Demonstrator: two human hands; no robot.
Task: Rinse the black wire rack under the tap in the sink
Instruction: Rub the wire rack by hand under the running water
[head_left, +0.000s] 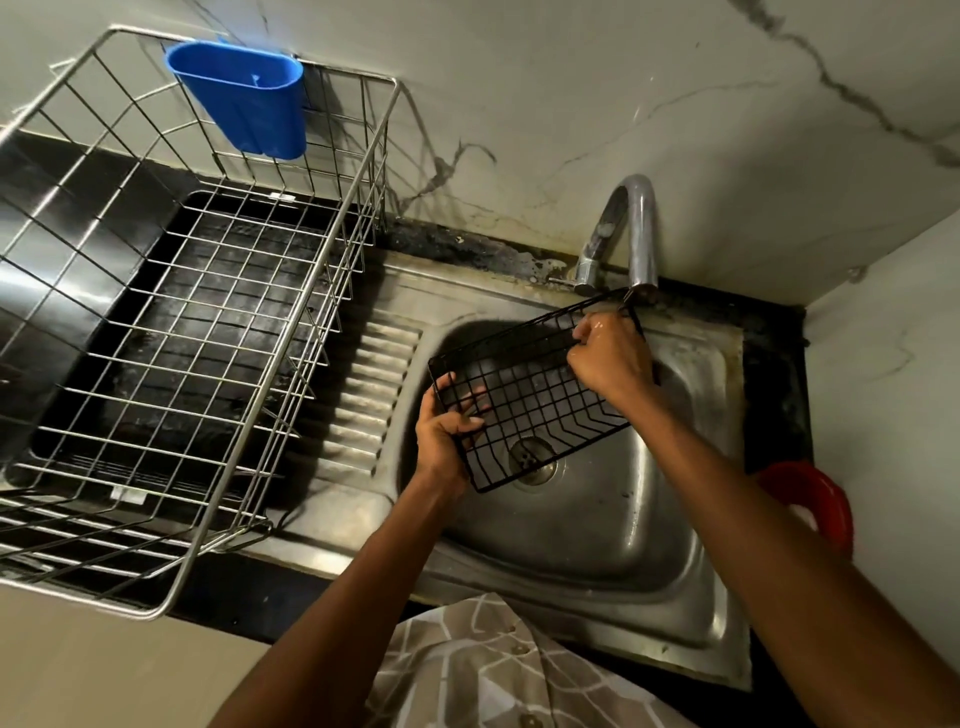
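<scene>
The black wire rack (530, 395) is held tilted over the steel sink (587, 525), its far corner right under the spout of the chrome tap (640, 234). My left hand (441, 431) grips the rack's near left edge, fingers through the grid. My right hand (610, 358) is wet and rests on the rack's upper right part, fingers curled on the wires near the spout. I cannot make out a water stream. The drain (531, 458) shows through the rack.
A large steel wire dish basket (208, 312) stands on the drainboard at left, with a blue plastic cup holder (244, 98) hooked on its back rim. A red round object (810, 499) sits at the sink's right edge. A marble wall rises behind.
</scene>
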